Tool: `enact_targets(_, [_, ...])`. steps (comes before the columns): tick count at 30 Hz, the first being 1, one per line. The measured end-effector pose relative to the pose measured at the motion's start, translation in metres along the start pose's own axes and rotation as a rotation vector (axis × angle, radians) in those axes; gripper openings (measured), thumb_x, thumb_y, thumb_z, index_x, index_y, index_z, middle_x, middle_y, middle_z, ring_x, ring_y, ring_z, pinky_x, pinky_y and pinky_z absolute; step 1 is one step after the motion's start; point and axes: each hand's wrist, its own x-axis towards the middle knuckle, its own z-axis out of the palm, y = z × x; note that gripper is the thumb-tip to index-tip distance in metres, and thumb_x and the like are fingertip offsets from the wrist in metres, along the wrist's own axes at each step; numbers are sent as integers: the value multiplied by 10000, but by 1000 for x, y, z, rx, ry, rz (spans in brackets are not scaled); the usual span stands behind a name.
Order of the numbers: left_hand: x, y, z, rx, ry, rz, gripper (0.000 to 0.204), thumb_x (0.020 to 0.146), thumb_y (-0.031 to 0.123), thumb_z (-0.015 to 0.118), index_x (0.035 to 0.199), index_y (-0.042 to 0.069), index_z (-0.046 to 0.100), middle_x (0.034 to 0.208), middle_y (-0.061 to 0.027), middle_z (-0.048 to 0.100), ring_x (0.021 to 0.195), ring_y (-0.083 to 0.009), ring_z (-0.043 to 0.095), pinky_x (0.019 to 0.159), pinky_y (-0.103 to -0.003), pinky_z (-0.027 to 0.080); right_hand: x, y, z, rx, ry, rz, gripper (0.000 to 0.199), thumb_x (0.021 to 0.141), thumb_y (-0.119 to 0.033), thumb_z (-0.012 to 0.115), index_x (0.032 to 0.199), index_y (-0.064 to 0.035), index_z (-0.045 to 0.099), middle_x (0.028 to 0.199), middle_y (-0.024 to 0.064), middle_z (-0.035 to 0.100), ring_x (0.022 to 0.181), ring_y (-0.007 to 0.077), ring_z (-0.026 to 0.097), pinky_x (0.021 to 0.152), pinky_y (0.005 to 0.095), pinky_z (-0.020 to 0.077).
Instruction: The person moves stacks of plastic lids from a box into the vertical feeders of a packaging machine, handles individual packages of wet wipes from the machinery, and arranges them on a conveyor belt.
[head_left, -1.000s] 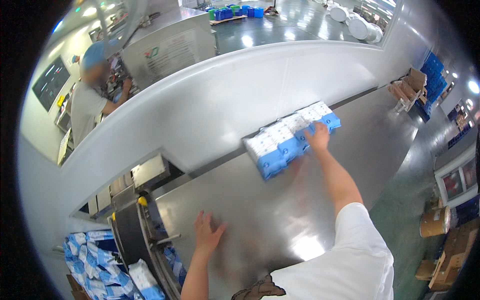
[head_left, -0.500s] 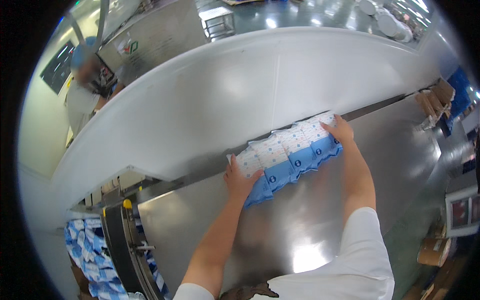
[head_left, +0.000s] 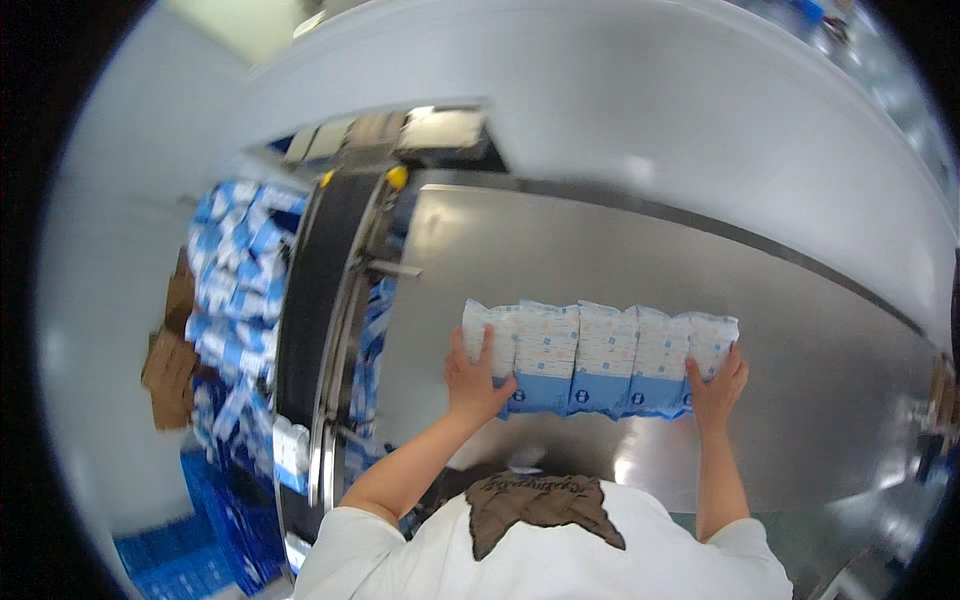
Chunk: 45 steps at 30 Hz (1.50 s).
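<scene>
A row of several white and blue packets (head_left: 605,355), soft pouches standing side by side, is held between my two hands at the table's near half. My left hand (head_left: 478,380) grips the left end packet, fingers on its outer side and thumb toward the blue lower band. At the opposite end, my right hand (head_left: 718,388) is closed round the last packet, with the thumb across its front. Whether the row rests on the steel table (head_left: 540,240) or hangs slightly above it, I cannot tell.
Left of the table runs a black conveyor belt (head_left: 340,260), with a white and blue packet (head_left: 291,455) at its near part. Beyond it lie a heap of similar packets (head_left: 235,265), cardboard (head_left: 170,375) and blue containers (head_left: 165,550). A pale panel (head_left: 650,110) borders the table's far side.
The row of packets has come away from the table's far edge toward my body, both hands still on its ends. My view has swung left, showing more of the conveyor and heap.
</scene>
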Motion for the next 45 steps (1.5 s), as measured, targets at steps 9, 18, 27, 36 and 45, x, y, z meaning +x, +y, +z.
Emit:
enact_targets(9, [-7,-39,-40,-77,-226,-361,925,680,412,721,1467,299,247,1376,-263,308,1224,-465,350,983,-549,339,-96,-186,-2,168,-591,-873,820,668,-356,782,1389,-273,400,1529,188,112,1367,471,133,1005,648,234])
enact_targets(18, [-75,-315,-124,-156,339,-167,876,592,353,734,1402,270,412,1238,-234,425,1048,-411,453,886,-486,412,-167,-314,105,-260,-473,-796,678,536,-204,837,1165,-224,585,1539,167,127,1392,441,119,1039,624,248])
enact_targets(27, [-127,-429,-89,-84,313,-296,919,566,320,772,1400,262,392,1227,-170,416,1069,-346,413,882,-476,360,-176,-552,135,479,-45,-1035,564,569,-150,784,1095,-131,580,1441,245,306,1290,418,341,1028,478,327])
enact_targets(36, [-196,-411,-109,-195,439,-241,788,686,393,753,1349,111,435,1388,-201,332,1240,-403,333,1004,-560,273,-178,-718,231,-134,-247,-746,739,625,-418,816,1285,-310,502,1552,73,94,1381,462,112,942,685,345])
enact_targets(45, [-187,-362,-102,-379,443,49,618,736,259,749,1264,46,506,1355,-200,379,1229,-396,365,995,-499,332,-167,-573,181,212,-371,-791,794,776,-529,666,1417,-179,355,1500,230,206,1364,483,165,1105,530,194])
